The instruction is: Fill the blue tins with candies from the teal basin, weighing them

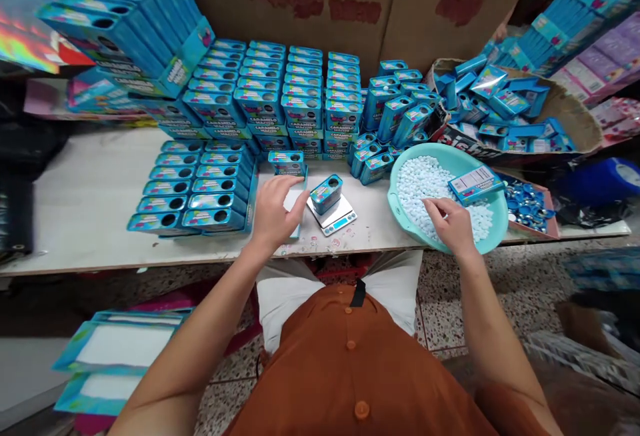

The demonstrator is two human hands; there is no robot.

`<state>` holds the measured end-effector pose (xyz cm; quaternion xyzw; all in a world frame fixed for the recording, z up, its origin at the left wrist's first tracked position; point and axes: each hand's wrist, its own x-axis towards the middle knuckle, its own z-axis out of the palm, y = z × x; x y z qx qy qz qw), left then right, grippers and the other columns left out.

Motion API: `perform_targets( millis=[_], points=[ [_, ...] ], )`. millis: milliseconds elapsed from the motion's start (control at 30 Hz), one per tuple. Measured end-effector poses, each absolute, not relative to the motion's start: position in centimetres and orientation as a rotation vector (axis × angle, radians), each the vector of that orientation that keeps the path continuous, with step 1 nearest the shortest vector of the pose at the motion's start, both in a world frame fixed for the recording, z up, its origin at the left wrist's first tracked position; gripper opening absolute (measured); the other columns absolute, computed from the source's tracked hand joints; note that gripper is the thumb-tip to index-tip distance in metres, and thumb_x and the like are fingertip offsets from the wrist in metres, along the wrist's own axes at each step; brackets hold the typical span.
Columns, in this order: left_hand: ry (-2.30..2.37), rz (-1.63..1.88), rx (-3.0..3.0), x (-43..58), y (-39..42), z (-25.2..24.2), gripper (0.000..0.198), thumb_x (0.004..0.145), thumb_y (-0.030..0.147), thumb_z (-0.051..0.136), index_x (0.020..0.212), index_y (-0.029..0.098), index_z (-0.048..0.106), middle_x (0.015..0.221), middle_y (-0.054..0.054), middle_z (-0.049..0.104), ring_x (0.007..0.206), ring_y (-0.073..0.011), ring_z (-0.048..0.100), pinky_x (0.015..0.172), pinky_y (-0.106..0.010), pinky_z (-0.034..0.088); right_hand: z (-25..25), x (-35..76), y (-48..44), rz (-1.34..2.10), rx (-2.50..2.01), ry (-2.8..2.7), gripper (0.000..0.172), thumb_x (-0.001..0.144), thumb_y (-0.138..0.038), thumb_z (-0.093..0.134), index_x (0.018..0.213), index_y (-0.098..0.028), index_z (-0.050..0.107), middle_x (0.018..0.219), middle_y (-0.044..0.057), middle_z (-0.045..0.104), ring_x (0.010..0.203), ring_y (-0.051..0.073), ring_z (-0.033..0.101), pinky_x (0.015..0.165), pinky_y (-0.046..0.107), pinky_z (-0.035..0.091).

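Observation:
My left hand [277, 211] is held over a shallow blue display tray [299, 229], thumb and fingers apart, with nothing in its grasp. Just right of its thumb, a blue candy tin [327, 194] with a round dark hole in its top stands on a small digital scale [340, 218]. Behind the fingers another blue tin [287, 161] stands in the tray. My right hand [453, 226] is over the turquoise basin [399, 215] of white candies [417, 179], its fingers pinched at the candies. Whatever the pinch holds is hidden. A blue tin [477, 184] lies across the candies behind this hand.
Filled trays of blue tins [193, 186] stand at left, with more stacked rows [303, 96] behind. Loose tins [395, 113] stand left of a cardboard box [583, 119] heaped with tins. A pink box [547, 228] of blue-and-silver caps [525, 204] is right of the basin.

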<state>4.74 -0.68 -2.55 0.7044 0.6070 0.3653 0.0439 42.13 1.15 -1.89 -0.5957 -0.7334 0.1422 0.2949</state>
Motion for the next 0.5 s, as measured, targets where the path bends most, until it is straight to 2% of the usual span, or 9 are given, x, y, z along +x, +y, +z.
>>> perform_targets(
  millis=[300,500],
  points=[
    [1.887,1.009,2.262,6.1,0.2,-1.5,0.029,0.090,0.038,0.053,0.113,0.021,0.061,0.113,-0.007,0.066,0.112,-0.0237,0.057,0.101,-0.042,0.041,-3.2,42.7,1.0,0.495,-1.570,-1.781,0.027,0.091,-0.035,0.051,0.084,-0.020,0.071,0.086,0.005,0.071,0.081,0.019,0.063,0.073,0.029,0.043],
    [1.916,0.896,2.277,7.3,0.8,-0.7,0.032,0.092,0.044,0.051,0.114,0.022,0.059,0.117,-0.003,0.063,0.114,-0.0251,0.055,0.102,-0.048,0.042,-3.3,42.9,1.2,0.582,-1.617,-1.833,0.030,0.092,-0.032,0.049,0.074,-0.020,0.069,0.076,0.003,0.068,0.077,0.017,0.060,0.070,0.028,0.039]
  ],
)
